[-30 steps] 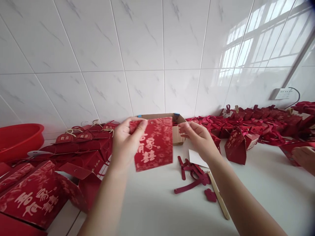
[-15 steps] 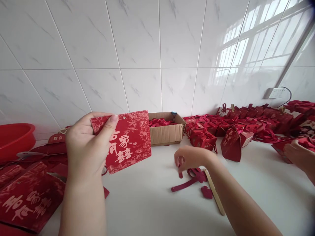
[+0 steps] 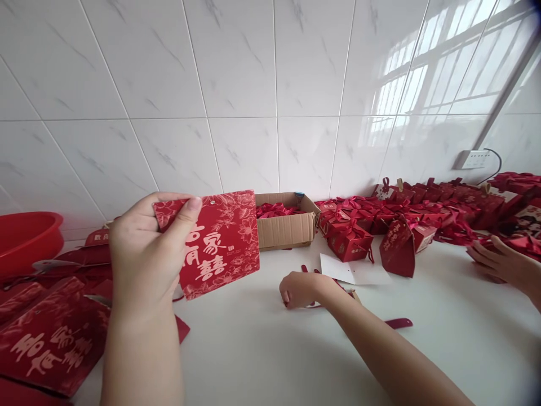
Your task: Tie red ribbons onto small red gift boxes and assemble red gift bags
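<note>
Left hand (image 3: 146,254): thumb on front, fingers curled behind, clamped on upper left of red card (image 3: 228,242). Card is up in the air over the worktop (image 3: 253,355), slightly tilted, printed side to camera: white characters, flower pattern, 1 hole near its top edge. Hand covers part of the print.

Right hand (image 3: 301,290): fingers curled tight and down at mid worktop, at the dark red strips (image 3: 305,268). Fingertips hidden, can't tell if it holds any. Strips mostly under the hand. 1 loose strip (image 3: 400,323) just beside the forearm, on the front side. Stick (image 3: 354,294) mostly hidden by forearm. White paper (image 3: 338,268) flat just behind the wrist.

Rear edge, middle: carton (image 3: 287,232) with red ribbons (image 3: 276,210) inside, near the wall. Right of it: bow box (image 3: 350,242), then rows of red boxes (image 3: 422,204) along the rear edge to the right end. Left end: more printed boxes (image 3: 48,338), red tub (image 3: 29,239) behind.

Far right: co-worker's hand (image 3: 505,260), fingers spread, by red pieces.
</note>
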A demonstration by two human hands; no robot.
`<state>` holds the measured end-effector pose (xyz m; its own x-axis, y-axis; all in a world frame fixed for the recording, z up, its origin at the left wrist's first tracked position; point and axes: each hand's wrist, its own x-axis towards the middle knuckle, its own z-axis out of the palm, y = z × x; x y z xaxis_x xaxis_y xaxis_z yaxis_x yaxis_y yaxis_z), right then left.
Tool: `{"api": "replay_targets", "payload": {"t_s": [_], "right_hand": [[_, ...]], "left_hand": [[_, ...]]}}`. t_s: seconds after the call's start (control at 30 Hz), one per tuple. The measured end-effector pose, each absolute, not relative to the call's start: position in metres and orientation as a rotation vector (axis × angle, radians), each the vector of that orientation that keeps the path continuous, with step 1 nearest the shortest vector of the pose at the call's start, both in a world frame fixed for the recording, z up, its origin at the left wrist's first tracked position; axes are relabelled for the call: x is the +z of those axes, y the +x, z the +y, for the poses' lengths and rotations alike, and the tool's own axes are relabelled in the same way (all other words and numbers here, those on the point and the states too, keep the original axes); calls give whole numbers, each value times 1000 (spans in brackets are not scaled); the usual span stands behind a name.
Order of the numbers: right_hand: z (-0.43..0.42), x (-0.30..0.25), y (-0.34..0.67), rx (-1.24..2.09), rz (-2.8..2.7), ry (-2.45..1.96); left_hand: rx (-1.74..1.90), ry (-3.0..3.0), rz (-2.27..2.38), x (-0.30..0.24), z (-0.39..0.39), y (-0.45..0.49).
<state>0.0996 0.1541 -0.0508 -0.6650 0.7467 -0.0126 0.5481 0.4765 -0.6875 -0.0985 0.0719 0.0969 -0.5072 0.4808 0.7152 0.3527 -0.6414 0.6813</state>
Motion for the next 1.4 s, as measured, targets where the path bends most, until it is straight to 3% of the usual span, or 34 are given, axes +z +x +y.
{"api": "replay_targets", "payload": {"t_s": [0.33,0.73,1.17,1.4], "right_hand": [[153,-16,105,1016,-2523,-962],[155,-4,112,1484,-1626,-758],[125,28,129,936,-1608,-247],[107,39,129,568,-1620,-312]], "left_hand": [[2251,1509,1344,100,68,-93],[2152,1460,1424,100,70,-88],[1896,1941,1407,88,78,-84],[1879,2280,1158,76,66,-49]]}}
